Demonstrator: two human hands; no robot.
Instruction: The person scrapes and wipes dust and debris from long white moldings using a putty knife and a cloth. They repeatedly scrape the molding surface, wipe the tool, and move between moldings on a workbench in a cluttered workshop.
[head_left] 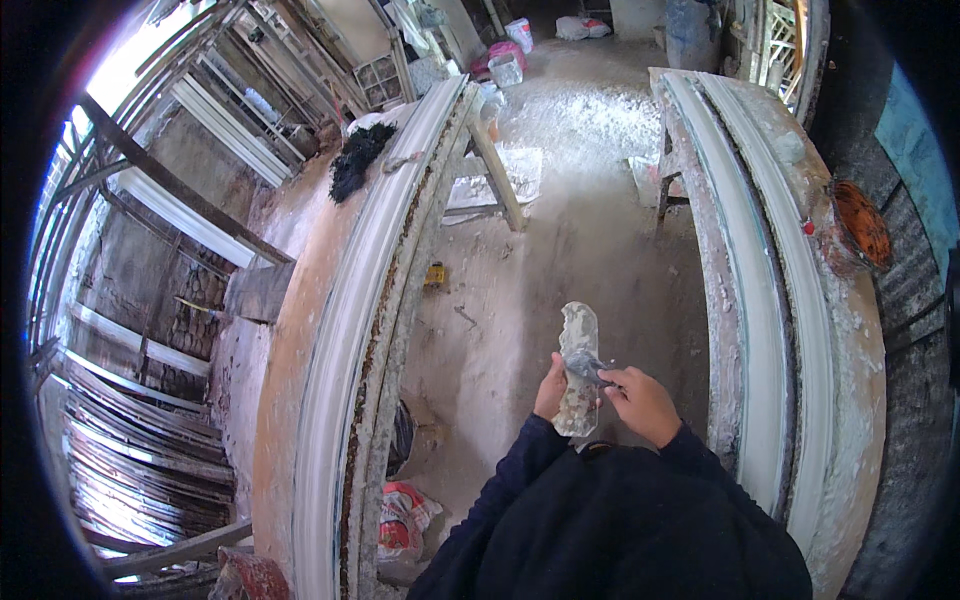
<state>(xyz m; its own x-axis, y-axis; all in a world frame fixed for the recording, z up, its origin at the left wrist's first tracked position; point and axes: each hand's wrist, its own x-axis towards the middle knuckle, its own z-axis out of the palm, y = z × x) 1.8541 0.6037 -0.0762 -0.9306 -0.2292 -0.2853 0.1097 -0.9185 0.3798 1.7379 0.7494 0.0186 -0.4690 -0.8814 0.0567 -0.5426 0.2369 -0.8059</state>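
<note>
In front of my body my left hand (551,388) is closed round the edge of a long, plaster-crusted board (578,408) with a rounded far end. My right hand (645,405) grips the handle of a small grey scraper (583,364), its blade lying against the board's face. Pale, lumpy residue coats the board, thickest toward its far end. Both hands are above the floor between two long benches.
Long white plaster mouldings lie on the left bench (275,420) and the right bench (850,420). Black fibre (358,160) sits at the left bench's far end. An orange basin (860,225) stands at the right. A red-and-white sack (402,520) lies below, left of me.
</note>
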